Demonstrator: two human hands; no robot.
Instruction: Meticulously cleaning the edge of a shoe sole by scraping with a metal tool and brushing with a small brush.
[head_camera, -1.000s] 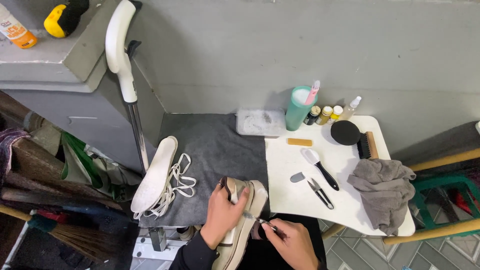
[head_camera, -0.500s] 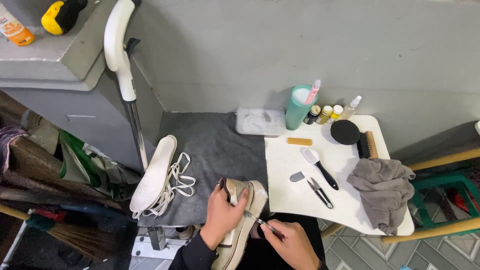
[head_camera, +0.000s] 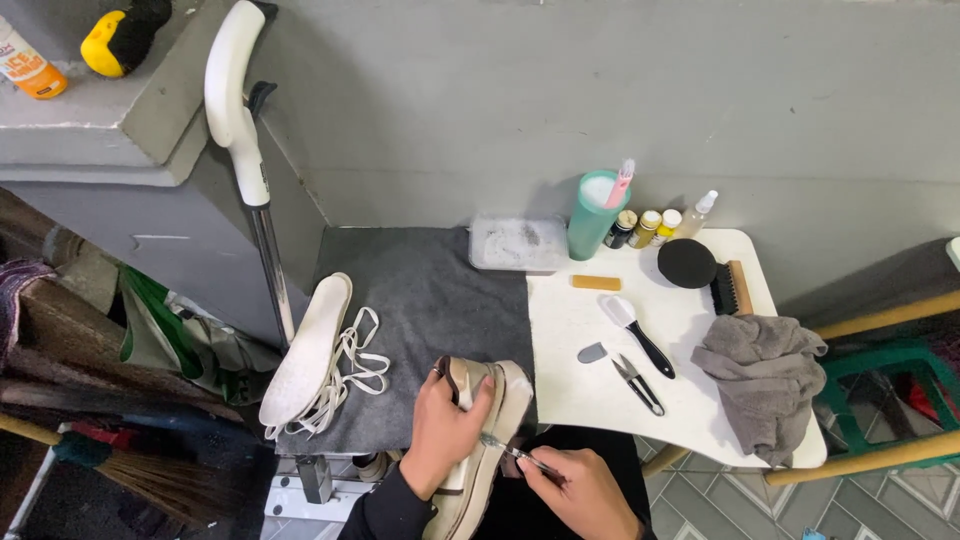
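Cream shoe (head_camera: 480, 440), near edge of grey mat (head_camera: 420, 300), toe end cut off by frame. Left hand (head_camera: 445, 430) fingers wrapped around its upper; right hand (head_camera: 580, 490) pinches a thin metal tool (head_camera: 510, 452) (tip against shoe, kind unclear). Insole (head_camera: 305, 350) and laces (head_camera: 350, 365) lie left.

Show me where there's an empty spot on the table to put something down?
The grey mat is bare between the white laces and the clear tray. The white tabletop is bare below the grey scraper, left of the snips. The back right is crowded: green cup, small bottles, brush, grey cloth.
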